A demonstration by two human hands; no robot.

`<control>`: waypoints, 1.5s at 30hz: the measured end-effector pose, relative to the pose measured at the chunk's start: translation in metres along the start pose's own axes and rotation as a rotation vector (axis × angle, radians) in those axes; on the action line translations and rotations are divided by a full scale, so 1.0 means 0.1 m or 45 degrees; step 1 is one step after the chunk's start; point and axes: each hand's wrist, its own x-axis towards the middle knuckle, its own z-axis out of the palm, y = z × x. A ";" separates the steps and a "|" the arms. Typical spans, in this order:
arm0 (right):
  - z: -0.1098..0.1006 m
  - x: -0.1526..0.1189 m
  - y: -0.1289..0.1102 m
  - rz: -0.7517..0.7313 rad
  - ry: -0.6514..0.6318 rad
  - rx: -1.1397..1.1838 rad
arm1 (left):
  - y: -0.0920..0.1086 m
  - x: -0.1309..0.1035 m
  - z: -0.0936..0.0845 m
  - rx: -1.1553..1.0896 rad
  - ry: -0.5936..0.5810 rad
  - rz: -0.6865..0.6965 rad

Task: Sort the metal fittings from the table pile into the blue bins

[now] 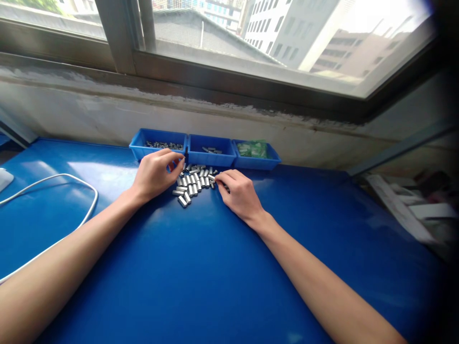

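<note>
A pile of short silvery metal cylinders (194, 179) lies on the blue table in front of the bins. On its left side hovers my left hand (158, 172), thumb and forefinger curled together at the tips; anything between them is too small to make out. My right hand (238, 193) is at the pile's right edge, its thumb and forefinger closed on one metal cylinder (211, 177). Behind my left hand, the left blue bin (138, 149) holds many small metal parts (163, 145).
The middle blue bin (211, 160) contains a few metal pieces, and the right blue bin (256, 164) a green plastic bag (256, 148). A white cable (91, 184) curves across the blue table (201, 277) at left. Wall and window (229, 71) rise behind.
</note>
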 end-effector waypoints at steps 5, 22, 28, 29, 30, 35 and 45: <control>-0.01 0.01 0.01 -0.039 0.046 0.024 | 0.01 0.00 -0.01 0.019 -0.006 0.005; 0.02 0.02 0.06 -0.014 -0.044 0.099 | 0.04 -0.01 -0.01 0.018 -0.019 0.011; 0.01 0.01 0.07 -0.003 0.024 0.216 | 0.05 -0.01 -0.01 0.007 -0.014 0.039; 0.01 0.00 0.07 0.012 0.029 0.251 | 0.05 -0.01 -0.01 -0.005 -0.021 0.052; 0.01 0.00 0.07 0.030 0.034 0.284 | 0.06 -0.01 -0.01 -0.019 -0.035 0.070; -0.03 0.01 0.07 0.108 0.085 0.337 | 0.08 -0.03 -0.01 -0.118 -0.139 0.161; -0.11 0.02 -0.12 -0.016 -0.072 0.051 | 0.10 -0.07 0.01 -0.158 -0.172 0.205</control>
